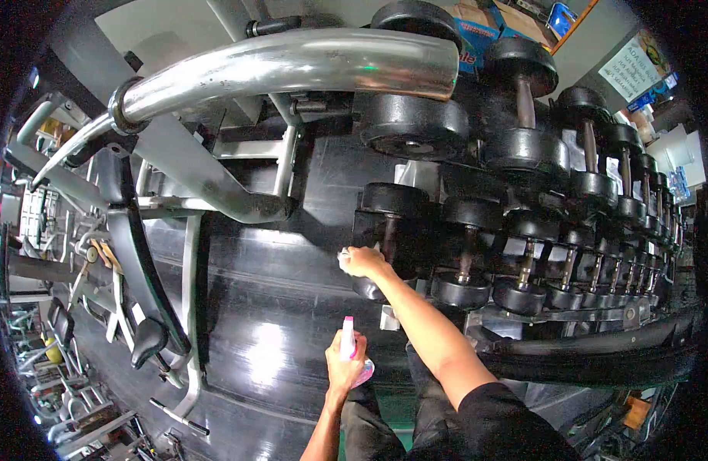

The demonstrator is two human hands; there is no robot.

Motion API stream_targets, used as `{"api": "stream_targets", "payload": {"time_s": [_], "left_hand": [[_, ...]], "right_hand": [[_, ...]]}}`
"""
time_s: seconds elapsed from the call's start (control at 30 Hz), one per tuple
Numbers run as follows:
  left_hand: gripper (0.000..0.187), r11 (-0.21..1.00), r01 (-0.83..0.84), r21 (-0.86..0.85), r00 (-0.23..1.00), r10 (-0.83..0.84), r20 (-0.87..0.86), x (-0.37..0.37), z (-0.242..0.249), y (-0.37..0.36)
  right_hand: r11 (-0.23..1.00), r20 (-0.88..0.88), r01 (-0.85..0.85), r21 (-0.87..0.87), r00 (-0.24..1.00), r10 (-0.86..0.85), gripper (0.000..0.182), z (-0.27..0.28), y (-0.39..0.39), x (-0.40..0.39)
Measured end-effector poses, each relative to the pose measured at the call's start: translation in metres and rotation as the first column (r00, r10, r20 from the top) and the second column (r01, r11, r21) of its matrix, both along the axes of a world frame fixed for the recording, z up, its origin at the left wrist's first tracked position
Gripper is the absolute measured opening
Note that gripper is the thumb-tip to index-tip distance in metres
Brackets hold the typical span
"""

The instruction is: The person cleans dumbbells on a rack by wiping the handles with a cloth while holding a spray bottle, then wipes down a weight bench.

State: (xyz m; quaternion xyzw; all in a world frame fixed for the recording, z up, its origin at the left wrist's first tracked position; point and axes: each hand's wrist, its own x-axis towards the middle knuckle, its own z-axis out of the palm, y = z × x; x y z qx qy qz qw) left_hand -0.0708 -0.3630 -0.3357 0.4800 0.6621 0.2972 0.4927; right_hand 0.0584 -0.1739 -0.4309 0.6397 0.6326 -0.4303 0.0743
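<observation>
My left hand (345,359) is wrapped round a spray bottle (349,336) with a pink and white top, low in the middle of the view. Above it and to the right, my right hand (363,262) is closed on a small white cloth (344,260), partly hidden by the fingers. That hand is beside the handle of the nearest lower dumbbell (390,234), at the left end of the rack. Whether it touches the dumbbell is hard to tell.
More black dumbbells (465,242) line the two-tier rack (569,343) to the right. A thick chrome bar (292,65) crosses the upper left. A black padded bench (139,253) and gym machines stand left. Boxes (477,34) lie behind the rack.
</observation>
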Motion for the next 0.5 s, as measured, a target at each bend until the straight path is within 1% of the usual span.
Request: {"api": "stream_targets", "payload": {"time_s": [0.03, 0.07, 0.13, 0.17, 0.23, 0.3, 0.33, 0.37, 0.47, 0.5], "left_hand": [[0.011, 1.000, -0.020, -0.024, 0.999, 0.021, 0.030, -0.001, -0.002, -0.004], [0.011, 0.998, -0.039, -0.049, 0.997, 0.042, 0.059, -0.002, -0.002, -0.007], [0.011, 0.997, -0.032, -0.066, 0.998, 0.036, 0.050, -0.004, 0.000, -0.010], [0.011, 0.996, -0.032, -0.082, 0.998, 0.037, 0.053, -0.003, 0.000, -0.011], [0.011, 0.996, -0.017, -0.091, 0.998, 0.022, 0.053, -0.005, -0.005, -0.012], [0.011, 0.993, 0.014, -0.114, 0.999, -0.009, 0.047, -0.010, -0.009, -0.015], [0.011, 0.986, 0.004, -0.166, 0.998, 0.008, 0.069, -0.010, -0.006, -0.013], [0.011, 0.985, 0.005, -0.170, 0.998, 0.007, 0.069, -0.011, -0.007, -0.013], [0.012, 0.991, 0.012, -0.130, 0.999, -0.007, 0.034, -0.016, -0.008, -0.008], [0.012, 0.996, 0.037, -0.081, 0.999, -0.037, 0.000, -0.018, -0.006, -0.004]], "right_hand": [[0.998, 0.052, -0.063, -0.027, 0.997, 0.064, 0.039, 0.000, 0.003, -0.004], [0.998, 0.043, -0.058, -0.031, 0.997, 0.060, 0.039, 0.000, -0.002, -0.005], [0.989, -0.014, -0.012, 0.145, 1.000, 0.014, 0.038, 0.003, -0.015, 0.005], [0.989, -0.013, -0.009, 0.147, 1.000, 0.011, 0.038, 0.005, -0.022, 0.015], [0.975, -0.210, 0.085, 0.205, 0.977, -0.041, 0.037, 0.008, -0.040, 0.037], [0.977, -0.396, 0.084, 0.197, 0.918, 0.001, 0.039, 0.033, -0.047, 0.063], [0.961, -0.409, 0.077, 0.264, 0.912, 0.039, 0.040, 0.034, -0.053, 0.074], [0.959, -0.422, 0.072, 0.275, 0.905, 0.053, 0.042, 0.036, -0.058, 0.082], [0.971, -0.450, 0.087, 0.223, 0.893, 0.023, 0.042, 0.052, -0.064, 0.098], [0.982, -0.440, 0.063, 0.176, 0.898, 0.022, 0.042, 0.063, -0.062, 0.103]]}}
